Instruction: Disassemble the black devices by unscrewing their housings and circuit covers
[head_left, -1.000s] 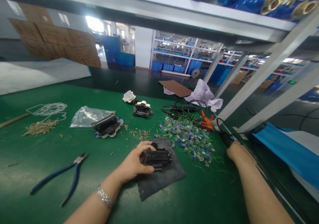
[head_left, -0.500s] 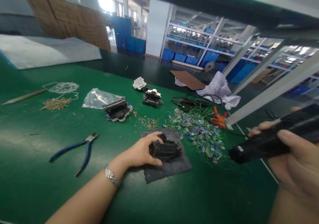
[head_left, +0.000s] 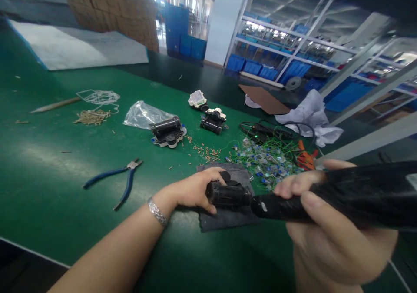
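Note:
My left hand (head_left: 203, 188) is closed round the left end of a black plastic housing (head_left: 230, 195) with a tube-shaped body, steadying it on a dark grey cloth (head_left: 211, 221). My right hand (head_left: 329, 228) grips a long black electric screwdriver (head_left: 368, 193), held level, its narrow nose pointing left. In view, that nose meets the right end of the housing; whether they touch I cannot tell. Behind the cloth lie small copper-coloured screws (head_left: 208, 154) and a heap of small clear-and-blue parts with green wires (head_left: 263, 160).
Blue-handled pliers (head_left: 128, 175) lie open at the left. Further back are black-and-white assemblies (head_left: 167, 132), a clear plastic bag (head_left: 143, 114), white cord (head_left: 100, 97) and a pile of tan sticks (head_left: 93, 117). Orange-handled pliers (head_left: 306, 156) and a white post (head_left: 358, 143) stand at the right.
My right hand has brought the screwdriver left, from beyond the wired parts to the end of the housing. My left hand keeps its hold. The whole view has shifted and tilted slightly.

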`<state>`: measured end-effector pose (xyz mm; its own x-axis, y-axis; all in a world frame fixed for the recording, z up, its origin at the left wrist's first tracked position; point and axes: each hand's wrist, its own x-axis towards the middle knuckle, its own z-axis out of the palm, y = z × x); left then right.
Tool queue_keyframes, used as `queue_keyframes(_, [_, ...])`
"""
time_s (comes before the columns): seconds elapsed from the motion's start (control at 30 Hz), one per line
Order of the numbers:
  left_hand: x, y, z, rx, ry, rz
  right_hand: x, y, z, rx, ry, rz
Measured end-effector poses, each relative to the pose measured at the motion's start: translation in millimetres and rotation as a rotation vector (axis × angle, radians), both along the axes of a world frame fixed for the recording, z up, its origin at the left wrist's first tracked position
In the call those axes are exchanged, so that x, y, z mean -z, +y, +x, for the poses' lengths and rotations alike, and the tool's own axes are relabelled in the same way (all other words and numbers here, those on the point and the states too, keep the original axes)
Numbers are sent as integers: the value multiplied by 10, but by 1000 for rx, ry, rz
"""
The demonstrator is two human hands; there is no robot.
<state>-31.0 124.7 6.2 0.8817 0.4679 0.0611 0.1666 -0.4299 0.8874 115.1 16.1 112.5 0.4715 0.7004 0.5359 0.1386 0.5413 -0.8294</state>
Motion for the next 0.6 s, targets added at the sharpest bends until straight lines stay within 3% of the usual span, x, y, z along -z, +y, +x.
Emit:
queue_keyframes(0.37, [-21,13,-3,18,-38,41,10,4,5,-17,-85,86])
queue_keyframes(0.6, [-11,8,2,12,-44,61,64,8,-30,-23,-59,14])
